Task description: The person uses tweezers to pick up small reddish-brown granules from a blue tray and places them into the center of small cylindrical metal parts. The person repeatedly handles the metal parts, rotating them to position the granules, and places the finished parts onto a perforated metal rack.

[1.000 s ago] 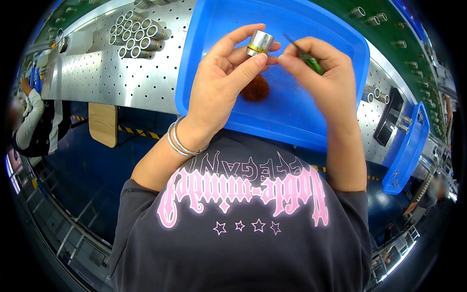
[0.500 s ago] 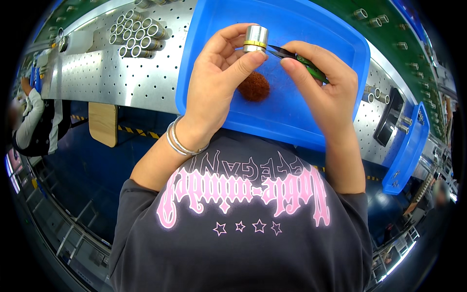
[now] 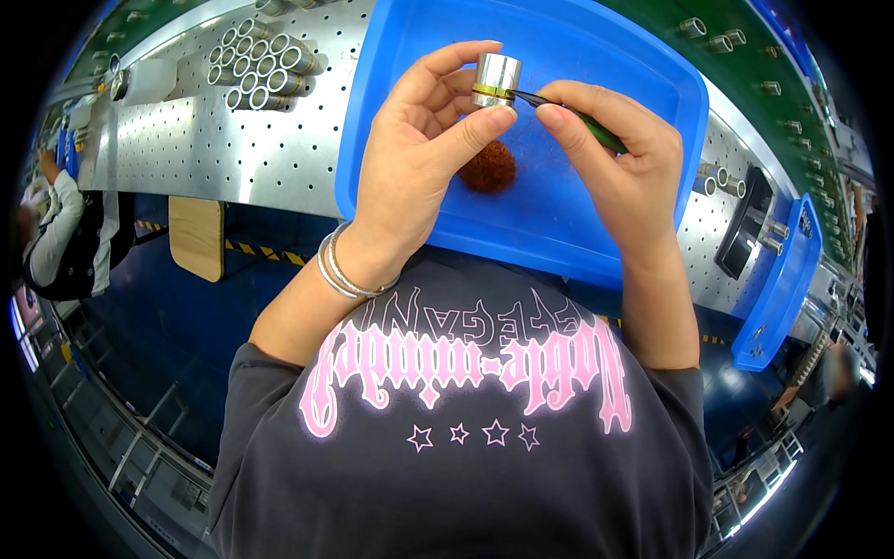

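Left hand: The left hand (image 3: pixel 414 154) pinches a short metal tube (image 3: pixel 498 71) between the thumb and the fingers. The thumb presses low on the tube, and some fingers curl behind it.
Metal tube: It is shiny and silver, and it is nearly upright, up over the big blue tray (image 3: pixel 559 210). A yellow band (image 3: pixel 490 90) goes around it, nearer the bottom end.
Right hand: The right hand (image 3: pixel 622 154) pinches a thin pointed tool (image 3: pixel 603 132) between the thumb and the first finger.
Pointed tool: It has a black tip and a green body. The tip is right at the yellow band, but I cannot tell if it goes under it.
Big blue tray: A fuzzy brown-red clump (image 3: pixel 488 170) sits inside, below the tube.
Table: The big blue tray rests on a metal table (image 3: pixel 289 163) full of little holes. A bunch of tubes (image 3: pixel 265 67) stands on the left side. More tubes (image 3: pixel 711 185) and a flat black thing (image 3: pixel 747 224) are on the right.
Left wrist: It wears silver bangles (image 3: pixel 337 265).
Far left: Another person (image 3: pixel 70 228) is near a wooden seat (image 3: pixel 196 238).
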Demonstrator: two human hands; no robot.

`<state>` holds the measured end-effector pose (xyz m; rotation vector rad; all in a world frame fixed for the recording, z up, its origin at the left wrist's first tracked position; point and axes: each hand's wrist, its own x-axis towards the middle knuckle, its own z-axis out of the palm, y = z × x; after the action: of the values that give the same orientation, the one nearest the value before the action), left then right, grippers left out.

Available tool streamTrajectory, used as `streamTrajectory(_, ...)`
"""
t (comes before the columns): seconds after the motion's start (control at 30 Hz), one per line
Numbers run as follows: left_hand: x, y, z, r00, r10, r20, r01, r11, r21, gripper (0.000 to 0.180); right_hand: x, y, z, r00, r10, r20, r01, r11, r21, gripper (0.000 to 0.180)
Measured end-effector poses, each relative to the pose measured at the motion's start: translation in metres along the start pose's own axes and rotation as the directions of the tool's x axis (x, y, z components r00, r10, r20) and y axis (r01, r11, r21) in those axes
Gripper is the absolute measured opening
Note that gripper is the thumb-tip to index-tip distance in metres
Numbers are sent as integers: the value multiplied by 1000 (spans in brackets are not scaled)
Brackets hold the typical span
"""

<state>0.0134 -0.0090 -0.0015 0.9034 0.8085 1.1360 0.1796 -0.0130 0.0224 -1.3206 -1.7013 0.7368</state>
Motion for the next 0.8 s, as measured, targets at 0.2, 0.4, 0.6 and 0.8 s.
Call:
streamTrajectory(0.2, -1, 0, 0, 1000, -21, 1, 21, 1000, 3, 44, 0, 0, -1, 998, 65, -23, -63, 994, 84, 13)
streamTrajectory(0.4, -2, 3, 2, 971, -200, 133, 190, 978, 84, 50, 4, 9, -4, 981, 145, 132, -182, 923, 338, 13)
streamTrajectory(0.6, 0, 14, 10, 989, -127, 79, 115, 983, 142, 45, 72, 39, -47, 998, 64, 21, -64, 997, 40, 15)
streamTrajectory(0.8, -2, 15, 7, 973, -187, 132, 158, 967, 202, 35, 154, 126, -71, 977, 95, -189, -183, 828, -530, 19)
